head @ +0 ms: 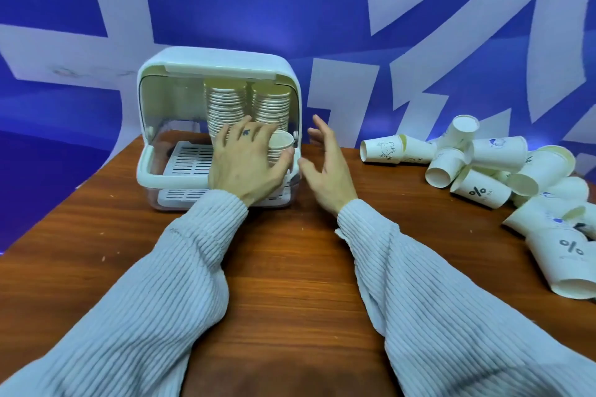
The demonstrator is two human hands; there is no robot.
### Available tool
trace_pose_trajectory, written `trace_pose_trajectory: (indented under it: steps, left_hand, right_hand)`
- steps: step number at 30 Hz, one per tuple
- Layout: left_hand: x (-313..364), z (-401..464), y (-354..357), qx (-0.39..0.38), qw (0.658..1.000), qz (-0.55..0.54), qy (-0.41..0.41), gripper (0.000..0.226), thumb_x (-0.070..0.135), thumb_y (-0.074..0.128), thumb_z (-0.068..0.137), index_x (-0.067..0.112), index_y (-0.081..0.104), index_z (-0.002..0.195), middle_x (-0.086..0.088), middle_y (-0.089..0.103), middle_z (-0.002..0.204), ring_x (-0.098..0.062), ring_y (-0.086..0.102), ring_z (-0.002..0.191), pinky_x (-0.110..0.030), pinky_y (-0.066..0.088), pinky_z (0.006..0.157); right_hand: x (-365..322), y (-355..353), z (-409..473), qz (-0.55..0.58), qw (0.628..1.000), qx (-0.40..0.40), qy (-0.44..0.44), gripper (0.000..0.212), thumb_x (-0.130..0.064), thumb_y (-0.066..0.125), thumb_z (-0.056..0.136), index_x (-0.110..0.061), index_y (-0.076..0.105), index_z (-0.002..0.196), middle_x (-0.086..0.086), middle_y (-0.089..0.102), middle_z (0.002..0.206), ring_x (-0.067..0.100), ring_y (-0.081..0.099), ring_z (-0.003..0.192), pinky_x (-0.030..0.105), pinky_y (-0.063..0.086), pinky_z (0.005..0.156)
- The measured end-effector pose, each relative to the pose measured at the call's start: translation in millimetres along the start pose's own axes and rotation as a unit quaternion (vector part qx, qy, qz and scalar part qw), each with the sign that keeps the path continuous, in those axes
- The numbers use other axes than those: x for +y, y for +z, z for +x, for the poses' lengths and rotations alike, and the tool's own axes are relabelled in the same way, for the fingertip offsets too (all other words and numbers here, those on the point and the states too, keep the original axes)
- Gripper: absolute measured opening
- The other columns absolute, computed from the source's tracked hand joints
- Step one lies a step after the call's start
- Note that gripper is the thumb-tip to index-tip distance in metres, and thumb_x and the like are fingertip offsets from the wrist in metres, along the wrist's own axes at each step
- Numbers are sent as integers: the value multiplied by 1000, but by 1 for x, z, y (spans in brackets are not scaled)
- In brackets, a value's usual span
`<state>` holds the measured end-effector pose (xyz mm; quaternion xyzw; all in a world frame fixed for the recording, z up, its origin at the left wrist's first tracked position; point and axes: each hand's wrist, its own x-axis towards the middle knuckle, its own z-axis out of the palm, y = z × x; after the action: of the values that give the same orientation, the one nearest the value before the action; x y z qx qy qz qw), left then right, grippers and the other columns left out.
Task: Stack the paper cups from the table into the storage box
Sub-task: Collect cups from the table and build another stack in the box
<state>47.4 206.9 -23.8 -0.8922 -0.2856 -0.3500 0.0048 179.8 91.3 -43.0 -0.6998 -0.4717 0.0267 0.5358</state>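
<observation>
Here the left hand [246, 159] grips a short cup stack [280, 147] at the storage box [180, 58] opening, beside two tall stacks [248, 106] inside. Right hand [325, 161] hovers just right of the box, fingers spread, holding nothing. Loose cups [490, 164] lie heaped on the counter [290, 267], far right

Looks like some kind of staged demo or studio space, not a home — the whole back wall [290, 10] is a blue banner with huge pale lettering. Just a brown wood-grain table [290, 267] pushed up against it, with a heap of printed paper cups [490, 164] and a white plastic storage box [219, 126].
</observation>
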Motion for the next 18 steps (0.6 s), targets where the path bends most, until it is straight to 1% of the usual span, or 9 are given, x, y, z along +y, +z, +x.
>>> trace_pose_trajectory:
  steps: [3, 6, 8, 9, 11, 13, 14, 16, 18]
  left_hand:
    - [3, -5, 2, 66, 998, -15, -2, 61, 61, 39, 95, 22, 54, 139, -5, 56, 142, -26, 42, 140, -50, 29, 117]
    - [6, -5, 5, 85, 996, -24, 5, 60, 59, 42, 95, 20, 53, 140, -7, 53, 144, -28, 45, 136, -50, 32, 114]
    - [6, -5, 7, 92, 996, -18, 14, 59, 57, 44, 95, 20, 53, 139, -7, 53, 144, -29, 47, 134, -51, 34, 112]
    - [6, -5, 7, 95, 995, -16, 18, 58, 57, 45, 95, 20, 53, 139, -7, 53, 144, -30, 48, 133, -51, 34, 112]
    - [6, -5, 7, 99, 995, -15, 20, 57, 56, 45, 95, 21, 54, 139, -7, 53, 143, -30, 48, 132, -51, 35, 112]
    - [6, -5, 7, 98, 995, -12, 17, 58, 57, 44, 95, 21, 54, 139, -6, 53, 144, -29, 48, 133, -50, 35, 112]
    - [5, -5, 7, 98, 995, -11, 16, 58, 57, 44, 95, 21, 54, 139, -5, 53, 144, -28, 48, 133, -50, 35, 112]
    - [5, -5, 7, 98, 995, -12, 15, 57, 57, 44, 95, 21, 54, 139, -5, 53, 144, -28, 48, 133, -49, 35, 111]
    - [6, -5, 6, 96, 995, -11, 12, 57, 56, 45, 95, 21, 55, 138, -5, 54, 143, -28, 48, 132, -49, 35, 110]
  right_hand:
    - [23, -25, 17, -166, 978, 107, 63, 56, -25, 58, 94, -25, 46, 149, -5, 48, 152, 13, 42, 140, 41, 40, 117]
    - [53, -51, 40, -357, 923, 38, 137, 67, -25, 53, 95, -19, 33, 159, 4, 21, 170, 25, 16, 157, 45, 21, 127]
    - [71, -65, 49, -454, 876, -20, 161, 73, -23, 52, 98, -16, 19, 163, 7, 9, 173, 30, 4, 159, 47, 11, 129]
    - [78, -69, 51, -476, 863, -29, 165, 76, -22, 52, 99, -14, 14, 164, 9, 11, 172, 31, 5, 159, 47, 9, 129]
    - [88, -75, 52, -516, 844, -14, 146, 80, -20, 58, 97, -10, 13, 163, 12, 30, 165, 33, 21, 155, 46, 15, 127]
    - [91, -80, 52, -598, 797, 9, 84, 79, -26, 68, 92, -8, 29, 157, 14, 47, 149, 33, 41, 140, 46, 24, 124]
    - [91, -82, 53, -631, 773, 10, 62, 73, -28, 70, 89, -9, 39, 151, 13, 50, 143, 33, 44, 135, 47, 26, 122]
    - [92, -88, 56, -641, 765, -2, 58, 60, -26, 71, 87, -12, 50, 141, 12, 48, 145, 34, 37, 142, 48, 23, 123]
    - [95, -93, 58, -623, 779, -19, 65, 59, -22, 70, 87, -12, 46, 141, 14, 50, 148, 36, 26, 151, 51, 13, 126]
